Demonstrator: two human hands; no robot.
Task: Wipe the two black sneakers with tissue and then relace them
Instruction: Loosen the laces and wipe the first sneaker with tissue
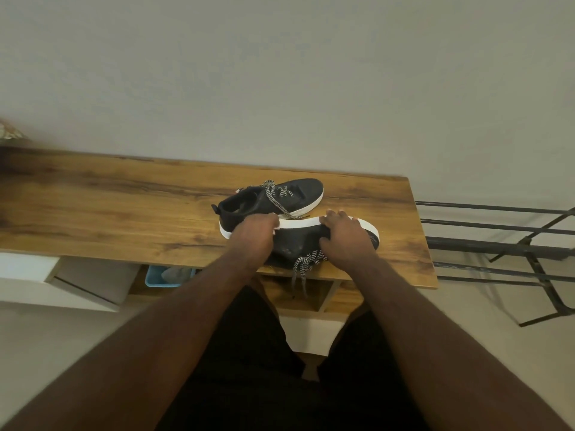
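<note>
- Near sneaker (298,241) lies on its side on the tabletop (124,213), long axis left-right, toe right.
- Left hand (256,236) grips its heel; right hand (345,237) clasps its toe.
- Far sneaker (273,199) stands upright, toe far-right.

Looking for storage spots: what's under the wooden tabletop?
Under the wooden tabletop sit a blue basket in an open shelf and a white drawer unit. The arms cover the rest.

Bare forearms (174,309); black shorts (249,353) below.
</note>
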